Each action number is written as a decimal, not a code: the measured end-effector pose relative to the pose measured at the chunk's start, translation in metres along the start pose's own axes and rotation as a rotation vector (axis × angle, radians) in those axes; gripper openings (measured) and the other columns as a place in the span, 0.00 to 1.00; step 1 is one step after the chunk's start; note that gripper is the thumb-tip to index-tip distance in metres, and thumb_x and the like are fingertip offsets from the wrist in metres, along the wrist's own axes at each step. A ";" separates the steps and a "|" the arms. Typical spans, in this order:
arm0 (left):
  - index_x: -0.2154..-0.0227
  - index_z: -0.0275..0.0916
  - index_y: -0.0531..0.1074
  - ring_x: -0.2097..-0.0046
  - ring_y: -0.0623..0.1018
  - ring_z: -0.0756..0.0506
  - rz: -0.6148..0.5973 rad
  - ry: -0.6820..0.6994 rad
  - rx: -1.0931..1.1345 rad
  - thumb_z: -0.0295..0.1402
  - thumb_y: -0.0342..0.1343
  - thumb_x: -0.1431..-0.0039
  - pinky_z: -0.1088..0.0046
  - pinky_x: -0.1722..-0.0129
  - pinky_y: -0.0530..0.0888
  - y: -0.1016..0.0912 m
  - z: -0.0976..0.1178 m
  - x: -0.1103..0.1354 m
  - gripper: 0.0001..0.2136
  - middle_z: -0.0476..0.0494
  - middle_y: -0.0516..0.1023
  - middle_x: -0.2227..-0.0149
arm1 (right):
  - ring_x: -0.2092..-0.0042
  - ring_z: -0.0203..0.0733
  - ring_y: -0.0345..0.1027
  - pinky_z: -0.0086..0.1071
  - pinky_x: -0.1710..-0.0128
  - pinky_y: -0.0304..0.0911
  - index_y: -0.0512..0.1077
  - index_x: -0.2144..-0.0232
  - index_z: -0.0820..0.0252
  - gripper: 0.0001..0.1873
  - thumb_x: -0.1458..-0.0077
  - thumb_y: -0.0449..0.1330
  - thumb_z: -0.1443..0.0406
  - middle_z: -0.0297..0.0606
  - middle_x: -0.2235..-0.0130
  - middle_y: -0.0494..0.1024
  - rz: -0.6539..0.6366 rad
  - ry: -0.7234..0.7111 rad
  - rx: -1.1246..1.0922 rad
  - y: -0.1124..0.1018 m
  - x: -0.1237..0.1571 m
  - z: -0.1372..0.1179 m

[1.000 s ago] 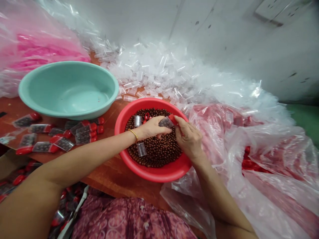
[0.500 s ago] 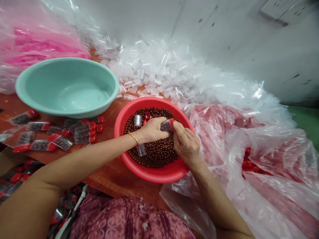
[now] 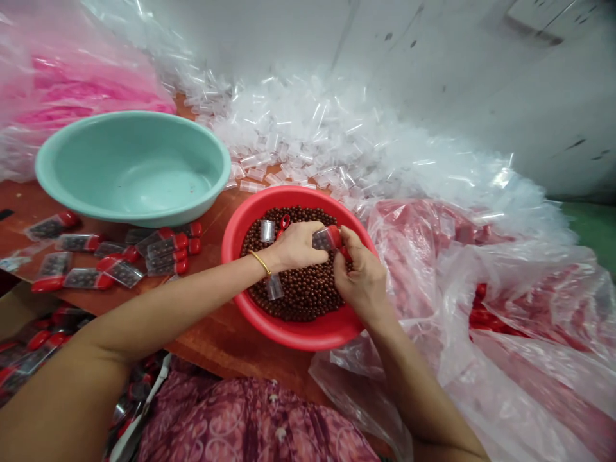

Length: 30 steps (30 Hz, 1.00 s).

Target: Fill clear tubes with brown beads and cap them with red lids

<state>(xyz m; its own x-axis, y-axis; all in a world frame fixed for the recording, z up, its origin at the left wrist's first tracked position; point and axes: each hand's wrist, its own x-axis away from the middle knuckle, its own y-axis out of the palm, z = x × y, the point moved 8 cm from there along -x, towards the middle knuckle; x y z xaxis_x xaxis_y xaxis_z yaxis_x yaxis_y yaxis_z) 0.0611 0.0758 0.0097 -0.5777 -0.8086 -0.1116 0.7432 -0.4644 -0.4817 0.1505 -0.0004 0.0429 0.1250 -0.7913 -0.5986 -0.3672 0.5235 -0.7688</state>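
Observation:
Over the red basin, my left hand is closed around a small clear plastic tube with dark contents and a red cap at its right end. My right hand is bent close to that capped end, its fingers pinching a small red piece that looks like a cap. Brown beads fill the basin's bottom. Among them lie an upright-looking clear tube, another clear tube below my left wrist, and a red ring-like part.
At the left stands a pale green basin. Several filled, red-capped tubes lie in front of it. A large heap of clear tubes runs along the wall. Plastic bags with red contents spread at the right; a bag with pink contents sits at the back left.
My right fingers have shifted slightly off the tube's red cap, and a separate red piece now shows between them. My left hand still holds the tube in nearly the same place.

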 end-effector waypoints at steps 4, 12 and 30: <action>0.79 0.38 0.61 0.74 0.65 0.51 -0.029 -0.005 -0.029 0.30 0.53 0.60 0.74 0.75 0.58 0.002 -0.003 0.004 0.05 0.53 0.65 0.79 | 0.68 0.41 0.72 0.36 0.65 0.71 0.65 0.45 0.60 0.24 0.43 0.48 0.71 0.40 0.67 0.79 -0.117 -0.009 -0.001 0.007 0.003 0.000; 0.80 0.38 0.60 0.75 0.64 0.52 -0.034 -0.031 -0.027 0.29 0.53 0.59 0.75 0.75 0.57 0.004 -0.007 0.006 0.05 0.54 0.65 0.80 | 0.72 0.40 0.68 0.33 0.71 0.68 0.68 0.46 0.65 0.25 0.45 0.48 0.71 0.41 0.74 0.76 -0.175 -0.113 0.047 0.012 0.000 -0.001; 0.75 0.37 0.68 0.74 0.72 0.45 -0.336 0.147 -0.385 0.29 0.56 0.58 0.72 0.74 0.66 0.038 0.008 0.023 0.05 0.46 0.71 0.79 | 0.54 0.42 0.70 0.38 0.53 0.65 0.72 0.55 0.57 0.28 0.40 0.42 0.47 0.43 0.54 0.77 -0.082 0.550 -0.752 0.055 -0.018 0.032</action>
<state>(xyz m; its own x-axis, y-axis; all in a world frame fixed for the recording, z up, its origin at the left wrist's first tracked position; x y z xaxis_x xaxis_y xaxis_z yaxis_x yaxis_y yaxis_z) 0.0791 0.0366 -0.0044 -0.8244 -0.5661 -0.0030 0.3468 -0.5007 -0.7931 0.1579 0.0529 0.0043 -0.2068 -0.9554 -0.2106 -0.9003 0.2701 -0.3414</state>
